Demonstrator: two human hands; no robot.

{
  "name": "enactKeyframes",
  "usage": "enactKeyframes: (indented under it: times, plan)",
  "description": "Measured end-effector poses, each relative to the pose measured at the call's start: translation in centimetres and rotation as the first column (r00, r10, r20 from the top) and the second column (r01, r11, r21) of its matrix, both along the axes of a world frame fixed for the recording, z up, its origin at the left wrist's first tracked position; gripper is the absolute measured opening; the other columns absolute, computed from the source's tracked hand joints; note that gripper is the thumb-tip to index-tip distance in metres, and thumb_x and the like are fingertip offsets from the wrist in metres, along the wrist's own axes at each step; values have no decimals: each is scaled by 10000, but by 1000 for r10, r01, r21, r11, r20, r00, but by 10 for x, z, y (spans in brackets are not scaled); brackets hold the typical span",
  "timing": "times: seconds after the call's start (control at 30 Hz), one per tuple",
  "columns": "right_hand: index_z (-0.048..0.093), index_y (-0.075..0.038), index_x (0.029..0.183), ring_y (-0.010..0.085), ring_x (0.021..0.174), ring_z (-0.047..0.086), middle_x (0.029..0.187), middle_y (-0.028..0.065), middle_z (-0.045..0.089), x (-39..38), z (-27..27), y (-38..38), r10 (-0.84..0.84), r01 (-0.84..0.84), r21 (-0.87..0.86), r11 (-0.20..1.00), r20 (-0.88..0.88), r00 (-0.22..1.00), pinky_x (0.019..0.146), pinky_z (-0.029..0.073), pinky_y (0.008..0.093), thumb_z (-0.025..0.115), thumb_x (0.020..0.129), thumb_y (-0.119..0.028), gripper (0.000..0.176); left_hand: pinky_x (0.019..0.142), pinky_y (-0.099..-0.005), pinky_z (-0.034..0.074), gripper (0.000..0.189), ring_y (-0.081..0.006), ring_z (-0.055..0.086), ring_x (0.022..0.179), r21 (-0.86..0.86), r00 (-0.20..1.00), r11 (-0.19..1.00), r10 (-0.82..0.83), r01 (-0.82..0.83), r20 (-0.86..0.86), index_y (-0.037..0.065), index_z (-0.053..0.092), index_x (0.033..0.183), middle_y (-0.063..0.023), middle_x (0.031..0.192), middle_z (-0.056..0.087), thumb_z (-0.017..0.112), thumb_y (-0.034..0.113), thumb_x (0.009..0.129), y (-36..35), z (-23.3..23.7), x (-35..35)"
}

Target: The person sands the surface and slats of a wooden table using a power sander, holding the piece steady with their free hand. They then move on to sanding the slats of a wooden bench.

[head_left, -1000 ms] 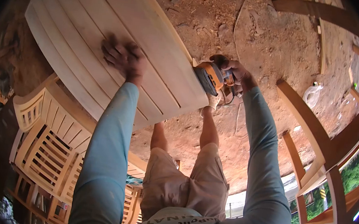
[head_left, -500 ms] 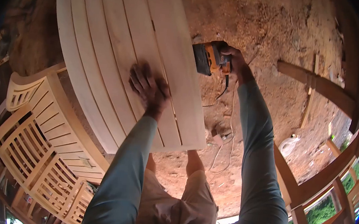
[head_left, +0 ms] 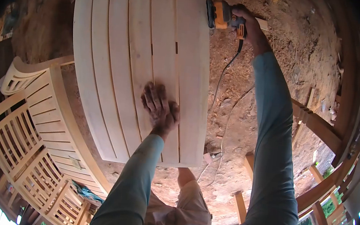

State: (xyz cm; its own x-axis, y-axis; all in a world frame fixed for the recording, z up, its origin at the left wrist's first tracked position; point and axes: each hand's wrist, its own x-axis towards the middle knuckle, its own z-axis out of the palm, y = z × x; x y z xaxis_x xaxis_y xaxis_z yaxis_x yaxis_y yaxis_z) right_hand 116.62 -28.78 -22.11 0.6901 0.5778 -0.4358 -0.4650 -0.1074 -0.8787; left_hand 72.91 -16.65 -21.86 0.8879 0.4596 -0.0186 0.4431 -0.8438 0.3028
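Observation:
A slatted wooden tabletop [head_left: 190,96] with long narrow gaps lies in front of me. My left hand [head_left: 160,108] rests flat on its slats with the fingers spread. At the right edge, toward the far end, my right hand [head_left: 244,20] grips an orange and black electric sander [head_left: 221,15]. The sander's pad faces the table's side edge and seems to touch it. From the sander's rear a black cord [head_left: 224,71] hangs down to the ground.
A slatted wooden bench [head_left: 47,120] stands at the left. Dusty brown ground [head_left: 289,75] spreads to the right, with a loose cord across it. Dark wooden beams [head_left: 318,129] and further wooden frames [head_left: 323,206] are at the right.
My right hand has moved the sander farther along the table's right edge, away from me. My left hand stays flat on the slats. The whole view has shifted.

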Motion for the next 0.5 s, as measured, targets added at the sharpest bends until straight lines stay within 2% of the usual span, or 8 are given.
enactKeyframes:
  times: [0.17,0.2,0.23,0.27,0.33,0.37,0.43,0.5]
  plan:
    - [646,-150,1079,135,627,612,874,19,650,-32,16,-16,114,-115,2,993,76,991,526,510,297,685,957,-400,281,1236,-694,91,757,-516,112,1574,3,1000,1000,7,-7,-18,8,237,1643,-276,1720,127,368,435,1031,0,1,2]
    - [641,-126,1064,144,688,621,910,16,656,-39,11,-28,143,-142,-31,989,32,989,559,521,298,720,937,-325,249,1235,-695,90,755,-516,114,1573,4,1000,1000,6,-6,-12,9,237,1643,-279,1719,127,372,430,1031,0,1,2]
    - [646,-116,1063,169,706,644,911,34,667,-51,-2,-35,220,-171,-140,975,542,811,590,544,320,730,919,-325,268,1235,-695,90,754,-516,116,1573,6,1000,1000,4,-4,-8,9,237,1643,-282,1718,127,376,425,1030,0,1,2]
    - [651,-106,1062,194,723,666,913,51,678,-63,-14,-43,281,-138,-246,959,879,385,620,567,342,739,901,-326,287,1235,-695,90,753,-516,119,1573,8,1000,1000,0,0,-3,10,237,1643,-286,1717,128,380,421,1029,0,1,2]
    - [637,-102,1117,271,795,707,947,84,701,-109,-3,-50,245,70,-302,951,871,426,720,601,401,768,855,-346,381,1235,-695,89,759,-519,119,1572,9,1000,1000,-2,2,-16,12,239,1643,-291,1716,128,393,422,1023,0,1,1]
    - [619,-109,1173,322,850,726,981,99,712,-154,18,-53,31,185,-355,917,523,852,788,612,438,788,828,-366,462,1235,-695,88,763,-520,119,1571,11,1000,1000,-3,3,-18,14,240,1643,-294,1715,128,399,423,1020,0,1,1]
    - [580,-133,1238,359,887,730,1012,123,713,-201,35,-70,153,207,-487,848,600,785,809,610,467,800,806,-366,537,1235,-696,89,773,-522,120,1570,20,1000,1000,-4,4,-7,15,242,1643,-294,1714,131,416,421,1008,1,0,1]
    - [556,-142,1270,378,893,730,1005,138,707,-247,75,-74,140,209,-608,766,475,869,811,608,477,801,803,-326,558,1235,-696,88,783,-525,119,1569,13,1000,1000,-6,6,-1,14,243,1641,-295,1714,132,434,417,997,1,-1,0]
